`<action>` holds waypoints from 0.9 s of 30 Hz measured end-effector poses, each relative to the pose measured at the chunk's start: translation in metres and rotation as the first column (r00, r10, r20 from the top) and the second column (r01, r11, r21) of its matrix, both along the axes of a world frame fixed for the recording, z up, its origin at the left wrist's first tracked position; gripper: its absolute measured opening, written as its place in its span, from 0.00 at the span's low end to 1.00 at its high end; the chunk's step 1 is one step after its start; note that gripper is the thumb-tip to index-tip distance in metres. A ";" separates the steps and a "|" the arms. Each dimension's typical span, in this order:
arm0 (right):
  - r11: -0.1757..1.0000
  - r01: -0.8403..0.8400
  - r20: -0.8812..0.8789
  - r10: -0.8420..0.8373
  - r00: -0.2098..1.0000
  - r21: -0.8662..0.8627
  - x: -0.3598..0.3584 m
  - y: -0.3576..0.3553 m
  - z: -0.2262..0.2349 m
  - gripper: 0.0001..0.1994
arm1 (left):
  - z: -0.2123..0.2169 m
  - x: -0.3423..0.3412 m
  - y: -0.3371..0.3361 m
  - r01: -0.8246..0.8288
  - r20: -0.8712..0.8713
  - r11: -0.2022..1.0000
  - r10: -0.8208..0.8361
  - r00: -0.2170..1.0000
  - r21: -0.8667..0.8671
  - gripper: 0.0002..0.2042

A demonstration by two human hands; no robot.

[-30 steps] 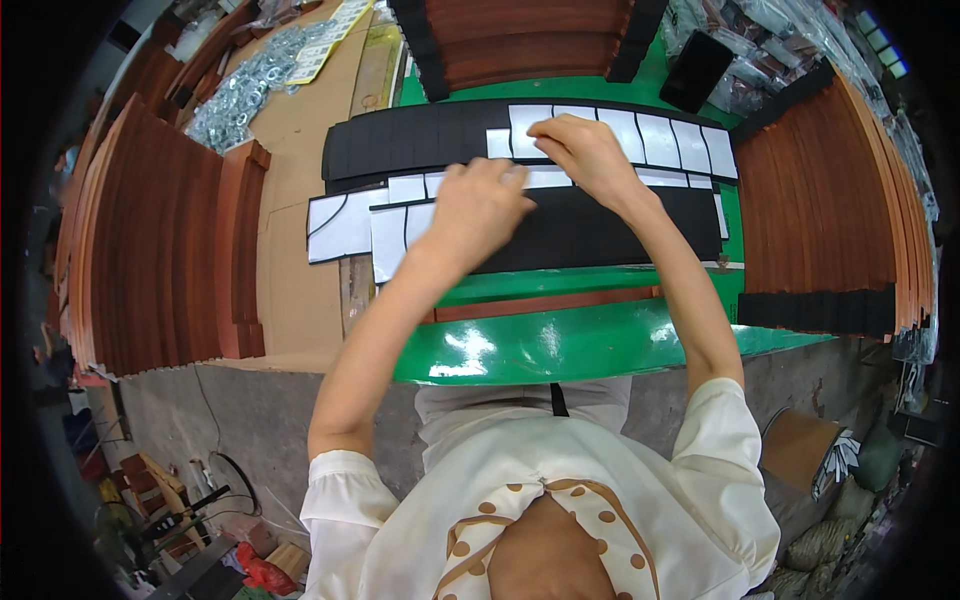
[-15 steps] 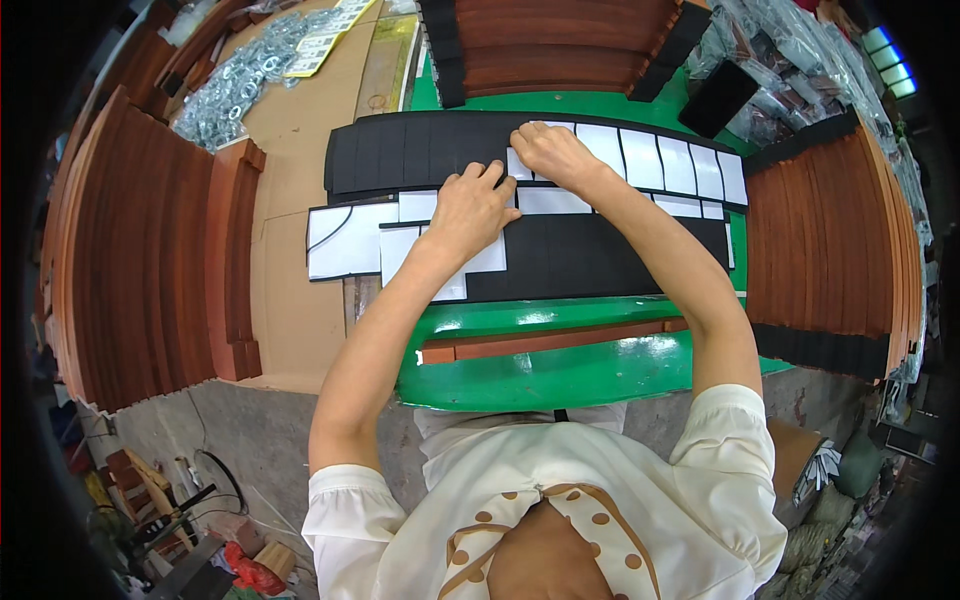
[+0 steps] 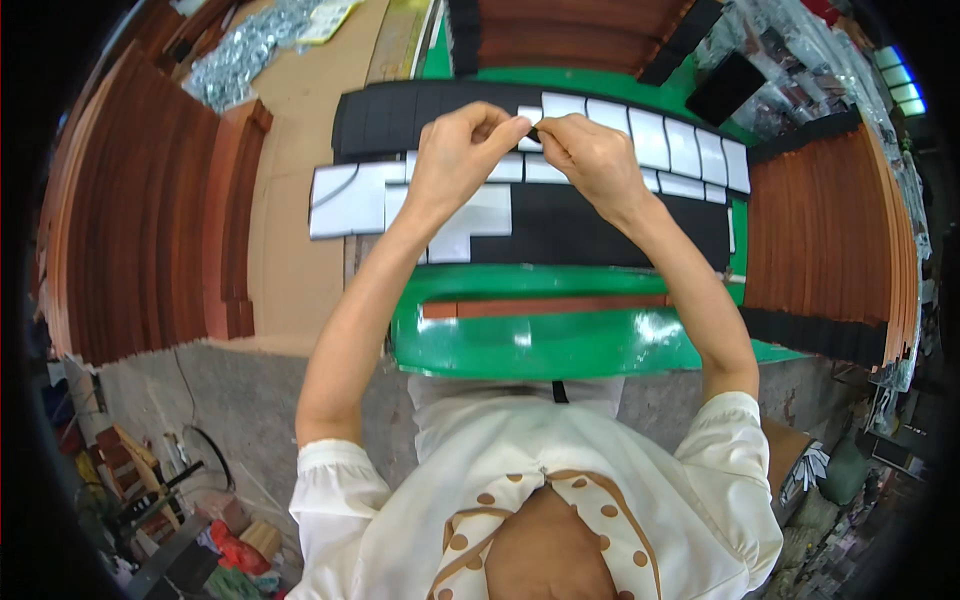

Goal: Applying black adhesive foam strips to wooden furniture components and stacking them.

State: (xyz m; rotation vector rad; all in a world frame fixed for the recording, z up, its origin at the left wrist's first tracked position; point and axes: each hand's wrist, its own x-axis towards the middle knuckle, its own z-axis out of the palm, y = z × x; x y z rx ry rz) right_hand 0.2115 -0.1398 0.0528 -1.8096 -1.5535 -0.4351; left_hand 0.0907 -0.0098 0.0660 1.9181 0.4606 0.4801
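Over the black sheets (image 3: 390,120), my left hand (image 3: 455,155) and my right hand (image 3: 598,165) meet, fingertips nearly touching. Both are closed in a pinch on a small black piece (image 3: 533,134), mostly hidden by the fingers. Beneath them lie rows of black sheets cut into strips, several showing white faces (image 3: 648,138) on the right. Another black sheet (image 3: 600,225) lies nearer me, partly overlaid by white pieces (image 3: 480,208). A white piece with a dark curved line (image 3: 345,205) rests at the left end.
A reddish-brown wooden bar (image 3: 540,306) lies on the green tabletop (image 3: 590,345) near its front edge. Stacks of brown boards stand left (image 3: 140,220), right (image 3: 815,230) and behind (image 3: 570,35). Metal rings (image 3: 245,60) and a black phone-like slab (image 3: 727,88) lie farther back.
My left hand has lifted off the sheets and come up to my right hand, both now pinching together. The whole view has shifted, with the table sitting higher in the picture.
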 end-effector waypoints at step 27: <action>0.994 -0.075 -0.555 0.021 0.832 -0.074 -0.171 -0.036 -0.025 0.11 | -0.063 -0.187 -0.037 -0.029 0.053 0.999 0.031 0.998 -0.039 0.17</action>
